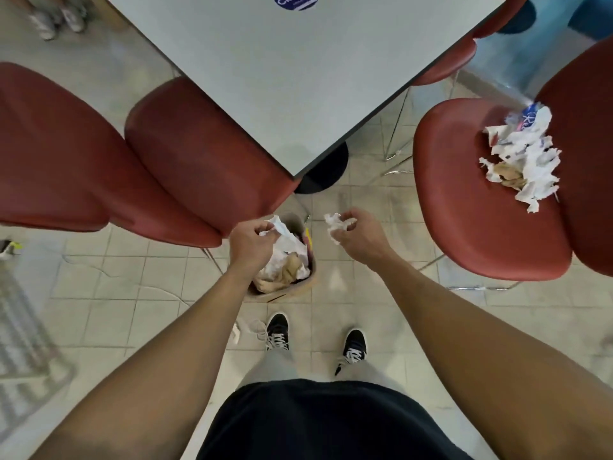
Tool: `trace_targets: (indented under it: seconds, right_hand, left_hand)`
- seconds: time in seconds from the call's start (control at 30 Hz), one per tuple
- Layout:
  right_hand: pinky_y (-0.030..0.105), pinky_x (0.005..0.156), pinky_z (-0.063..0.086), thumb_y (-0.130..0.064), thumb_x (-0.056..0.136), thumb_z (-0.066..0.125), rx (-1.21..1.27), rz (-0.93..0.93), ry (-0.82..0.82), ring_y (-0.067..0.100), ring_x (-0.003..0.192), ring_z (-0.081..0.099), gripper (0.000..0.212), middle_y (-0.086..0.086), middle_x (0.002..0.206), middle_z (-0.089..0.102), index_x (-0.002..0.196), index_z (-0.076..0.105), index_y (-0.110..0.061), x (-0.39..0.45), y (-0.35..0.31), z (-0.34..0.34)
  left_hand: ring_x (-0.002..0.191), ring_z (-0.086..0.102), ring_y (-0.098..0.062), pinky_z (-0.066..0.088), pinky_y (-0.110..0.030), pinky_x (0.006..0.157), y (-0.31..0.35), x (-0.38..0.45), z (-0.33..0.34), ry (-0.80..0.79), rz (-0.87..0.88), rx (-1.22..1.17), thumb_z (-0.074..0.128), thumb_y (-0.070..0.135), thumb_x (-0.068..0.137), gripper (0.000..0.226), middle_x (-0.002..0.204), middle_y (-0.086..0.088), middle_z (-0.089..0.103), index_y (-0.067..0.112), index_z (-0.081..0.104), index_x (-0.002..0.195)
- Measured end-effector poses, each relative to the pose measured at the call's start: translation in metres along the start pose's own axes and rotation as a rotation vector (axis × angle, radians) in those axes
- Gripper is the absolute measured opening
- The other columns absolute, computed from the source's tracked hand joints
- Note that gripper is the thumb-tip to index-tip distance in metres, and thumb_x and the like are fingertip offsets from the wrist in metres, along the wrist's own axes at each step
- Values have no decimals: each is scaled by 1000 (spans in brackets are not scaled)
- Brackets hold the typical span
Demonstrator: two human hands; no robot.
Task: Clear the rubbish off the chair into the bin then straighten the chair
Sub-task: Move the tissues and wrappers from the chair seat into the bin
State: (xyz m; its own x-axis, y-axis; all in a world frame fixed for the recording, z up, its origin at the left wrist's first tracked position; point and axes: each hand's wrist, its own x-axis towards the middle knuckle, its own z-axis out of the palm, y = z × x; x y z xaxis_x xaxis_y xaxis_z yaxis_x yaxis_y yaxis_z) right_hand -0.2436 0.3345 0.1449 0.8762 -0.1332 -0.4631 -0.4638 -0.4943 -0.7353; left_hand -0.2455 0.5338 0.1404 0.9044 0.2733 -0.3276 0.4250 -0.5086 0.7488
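- Left hand has its grip clamped on a white paper scrap, right over the bin.
- Right hand pinches a crumpled white paper, just right of the bin.
- Further right of that grip, the red chair carries a heap of torn paper rubbish.

A grey table with a blue sticker stands above two empty red chairs

The person wears a black shirt, grey trousers and dark sneakers with white laces; the arms are bare.
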Motion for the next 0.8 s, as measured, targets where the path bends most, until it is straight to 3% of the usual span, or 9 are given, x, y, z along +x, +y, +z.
trace_targets:
  seconds: [0.07, 0.17, 0.27, 0.37, 0.5, 0.6, 0.7, 0.8]
  right_hand:
    - [34, 66, 51, -19, 83, 67, -3, 32, -12, 22, 76, 63, 27, 5, 86, 66, 108, 57, -15, 1, -5, 22]
    - [22, 56, 41, -15, 85, 63, -33, 57, -29, 9, 65, 53, 22, -6, 76, 55, 105, 56, -16, 4, -13, 53]
    - [24, 53, 41, -11, 82, 62, -46, 131, -42, 16, 60, 52, 20, -1, 76, 55, 100, 57, -17, 7, -15, 77]
    - [29, 63, 47, -14, 79, 67, -13, 169, -54, 23, 66, 56, 21, 3, 81, 59, 97, 57, -20, 9, -12, 97]
    - [34, 71, 51, -23, 80, 72, 121, 263, -108, 20, 69, 57, 31, 4, 91, 60, 108, 60, -24, 12, -3, 111]
    - [34, 85, 52, -25, 80, 67, 104, 259, -70, 19, 90, 64, 30, 2, 105, 66, 109, 61, -24, 17, 1, 107]
    - [29, 76, 52, -22, 84, 64, 112, 265, -27, 23, 89, 66, 22, 6, 99, 70, 104, 58, -26, 14, -3, 88]
    - [24, 69, 46, -25, 89, 62, 78, 248, -17, 21, 84, 62, 28, 11, 95, 69, 116, 56, -21, 9, 1, 62]
  left_hand:
    - [93, 60, -10, 36, -16, 74, -19, 8, -13, -11, -22, 14, 71, 13, 82, 19, 104, -5, 71, 4, 73, 98]
    - [96, 64, -16, 38, -18, 75, -46, 25, -27, -46, -55, 53, 72, 13, 80, 18, 103, -7, 72, 4, 74, 97]
    - [94, 63, -16, 38, -20, 77, -66, 35, -29, -100, -105, 80, 71, 12, 80, 18, 103, -4, 72, 7, 74, 97]
    - [90, 61, -13, 38, -19, 76, -78, 40, -26, -171, -104, 115, 71, 10, 79, 19, 100, -3, 71, 10, 73, 98]
    - [91, 59, -15, 39, -20, 77, -85, 44, -22, -246, -77, 168, 71, 12, 77, 37, 96, -1, 63, 20, 68, 112]
    - [90, 58, -14, 40, -21, 78, -82, 47, -19, -273, -45, 197, 70, 15, 78, 37, 102, -2, 65, 24, 67, 114]
    - [85, 57, -15, 43, -24, 78, -71, 48, -12, -281, -11, 201, 68, 16, 81, 27, 101, -1, 60, 23, 69, 107]
    - [91, 59, -16, 48, -29, 83, -49, 43, 1, -315, 33, 178, 66, 18, 84, 21, 101, 2, 57, 22, 69, 104]
